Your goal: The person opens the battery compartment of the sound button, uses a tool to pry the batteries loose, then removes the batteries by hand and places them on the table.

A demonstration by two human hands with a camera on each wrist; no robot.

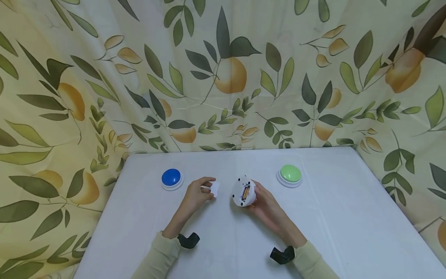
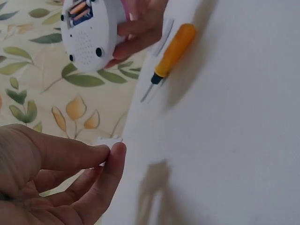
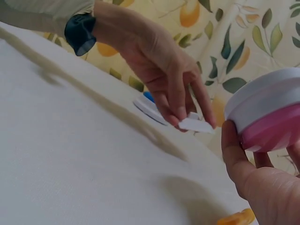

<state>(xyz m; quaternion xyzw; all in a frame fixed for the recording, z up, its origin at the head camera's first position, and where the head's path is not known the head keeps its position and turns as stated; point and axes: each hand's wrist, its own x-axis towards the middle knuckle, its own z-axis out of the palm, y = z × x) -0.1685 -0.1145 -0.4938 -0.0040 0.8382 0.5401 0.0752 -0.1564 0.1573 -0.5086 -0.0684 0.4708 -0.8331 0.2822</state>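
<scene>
My right hand [image 1: 270,213] grips a round push button [image 1: 238,194] turned over, its white underside facing the head camera. Black feet and a speaker grille show on that underside, and its battery compartment lies uncovered with batteries [image 2: 80,15] inside. The button's pink top [image 3: 276,127] faces the right palm. My left hand [image 1: 196,198] pinches a small white battery cover [image 3: 196,125] between thumb and fingers, a short way left of the button. Both pieces are held up off the table. A screwdriver [image 2: 176,50] with an orange handle lies on the table near the right hand.
A blue push button [image 1: 171,177] stands on the white table [image 1: 348,217] at the back left, a green one [image 1: 290,173] at the back right. A leaf-and-fruit patterned curtain [image 1: 230,116] hangs behind the table. Each wrist wears a dark camera mount [image 1: 283,255].
</scene>
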